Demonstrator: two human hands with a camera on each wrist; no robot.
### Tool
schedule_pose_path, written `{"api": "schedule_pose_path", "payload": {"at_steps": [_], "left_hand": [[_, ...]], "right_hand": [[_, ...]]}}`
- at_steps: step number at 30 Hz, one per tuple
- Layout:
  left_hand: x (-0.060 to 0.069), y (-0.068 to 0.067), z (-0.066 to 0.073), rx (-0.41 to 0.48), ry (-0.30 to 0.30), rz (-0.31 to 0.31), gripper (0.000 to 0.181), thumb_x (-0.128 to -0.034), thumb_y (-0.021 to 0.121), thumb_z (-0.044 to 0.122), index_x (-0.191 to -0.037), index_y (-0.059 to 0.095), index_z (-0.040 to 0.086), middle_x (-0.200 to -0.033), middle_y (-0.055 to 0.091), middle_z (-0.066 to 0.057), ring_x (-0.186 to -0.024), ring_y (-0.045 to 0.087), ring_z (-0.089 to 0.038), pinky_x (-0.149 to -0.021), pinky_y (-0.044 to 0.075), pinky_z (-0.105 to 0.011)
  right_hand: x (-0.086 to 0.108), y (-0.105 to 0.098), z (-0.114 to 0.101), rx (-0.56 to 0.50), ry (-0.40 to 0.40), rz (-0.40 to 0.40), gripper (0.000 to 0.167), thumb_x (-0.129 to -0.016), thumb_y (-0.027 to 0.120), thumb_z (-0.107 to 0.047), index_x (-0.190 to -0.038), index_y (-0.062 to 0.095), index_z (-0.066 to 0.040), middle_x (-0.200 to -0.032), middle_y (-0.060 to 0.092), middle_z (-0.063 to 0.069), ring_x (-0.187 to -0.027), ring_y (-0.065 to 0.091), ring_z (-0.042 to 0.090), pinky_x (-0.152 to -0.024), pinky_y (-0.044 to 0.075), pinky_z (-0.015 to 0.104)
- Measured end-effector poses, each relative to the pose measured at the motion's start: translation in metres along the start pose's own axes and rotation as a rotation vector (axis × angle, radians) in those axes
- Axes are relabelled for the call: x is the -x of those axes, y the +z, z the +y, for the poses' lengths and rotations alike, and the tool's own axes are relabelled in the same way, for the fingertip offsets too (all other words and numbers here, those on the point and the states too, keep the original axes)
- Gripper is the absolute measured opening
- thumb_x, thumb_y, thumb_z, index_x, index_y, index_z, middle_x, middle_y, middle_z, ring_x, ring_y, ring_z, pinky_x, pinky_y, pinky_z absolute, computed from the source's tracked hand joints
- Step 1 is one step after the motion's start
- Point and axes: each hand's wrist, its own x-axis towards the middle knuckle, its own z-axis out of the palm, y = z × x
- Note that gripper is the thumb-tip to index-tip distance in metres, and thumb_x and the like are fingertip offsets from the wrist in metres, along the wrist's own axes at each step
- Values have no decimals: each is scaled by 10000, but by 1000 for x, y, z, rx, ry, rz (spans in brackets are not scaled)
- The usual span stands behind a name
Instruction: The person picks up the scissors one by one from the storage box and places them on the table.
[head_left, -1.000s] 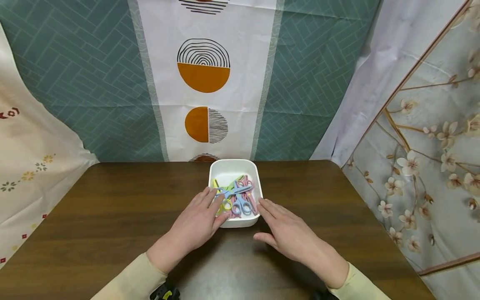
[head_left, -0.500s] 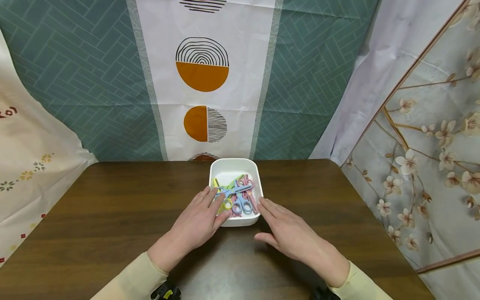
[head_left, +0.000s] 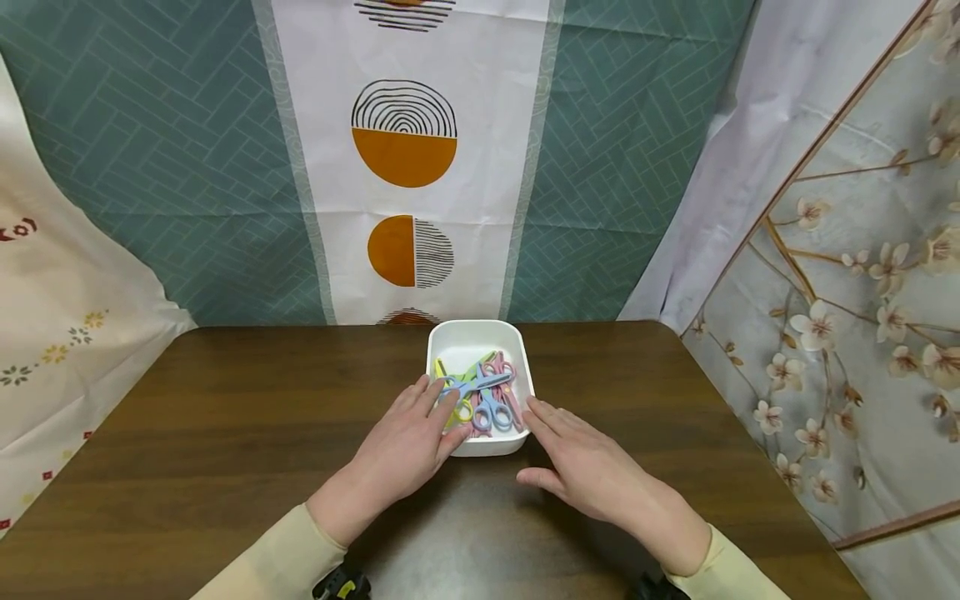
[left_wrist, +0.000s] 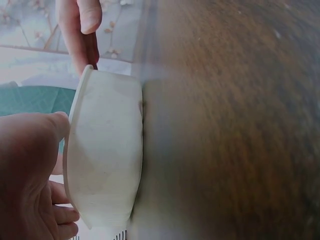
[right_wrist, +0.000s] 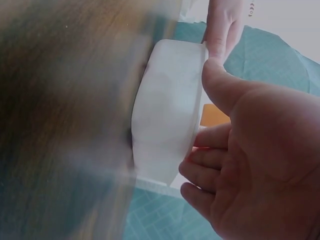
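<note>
Left hand: released, fingers extended over the rim of the white tray. Tray sits between both hands, pastel scissors inside. Right hand: released, fingers extended beside the tray's wall.

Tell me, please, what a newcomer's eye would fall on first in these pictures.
Probably the white bin of pastel scissors on the dark table, with the left hand at its left side and the right hand at its right. Next, the orange half-circles on the white strip behind.
</note>
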Motion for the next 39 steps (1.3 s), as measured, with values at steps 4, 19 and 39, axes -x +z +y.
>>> {"api": "schedule_pose_path", "payload": {"at_steps": [4,19,39], "left_hand": [[-1,2,1,0,5,8,635,-1117,630,469,-1518,617,-23,-1551,571,-313,-1500,470,-545,-1254,360,-597],[-11,-3,-7,-103,18,43,568,-1082,675,513,-1457,702,88,-1457,675,-191,-1359,602,-429,-1163,442,-601],[-48,-3,-12,-59,-30,-66,329,-1033,774,271,-1251,776,24,-1238,784,-146,-1278,658,-383,-1256,359,-551]], "right_hand": [[1,1,1,-14,7,-5,818,-1047,722,-536,-1584,533,52,-1672,482,231,-1517,517,374,-1226,419,524],[-10,8,2,40,-63,106,563,-1050,777,-340,-1486,670,-1,-1552,636,157,-1479,570,323,-1180,481,471],[-24,20,9,-13,-51,345,216,-861,960,-113,-1062,881,-123,-1112,834,-30,-1142,777,182,-949,629,394]]}}
